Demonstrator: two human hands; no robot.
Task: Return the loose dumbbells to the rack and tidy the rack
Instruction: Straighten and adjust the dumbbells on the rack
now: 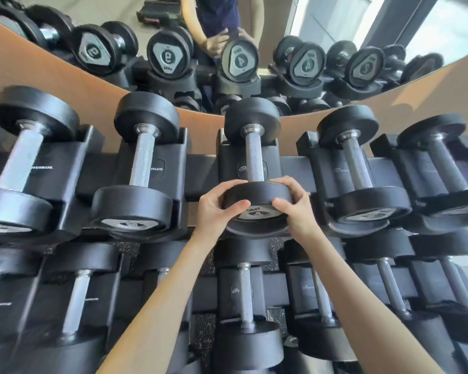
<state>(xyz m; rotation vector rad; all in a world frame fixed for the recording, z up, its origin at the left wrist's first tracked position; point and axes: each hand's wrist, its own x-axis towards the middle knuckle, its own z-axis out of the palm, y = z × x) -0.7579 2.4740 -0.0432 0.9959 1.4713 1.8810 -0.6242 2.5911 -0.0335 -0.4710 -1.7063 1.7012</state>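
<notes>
A black dumbbell (254,157) with a knurled steel handle lies in the middle cradle of the top tier of the black rack (200,168). Its near head shows a grey end plate marked 4. My left hand (216,209) grips the left side of that near head, fingers over the rim and thumb on the end plate. On the right side of the same head my right hand (297,209) holds on in the same way. The far head rests in the cradle near the mirror.
Other dumbbells fill the top-tier cradles: two on the left (135,168) and two on the right (360,168). A lower tier (243,295) holds several more. Behind the rack, a mirror (65,17) above a tan ledge reflects the rack and a person.
</notes>
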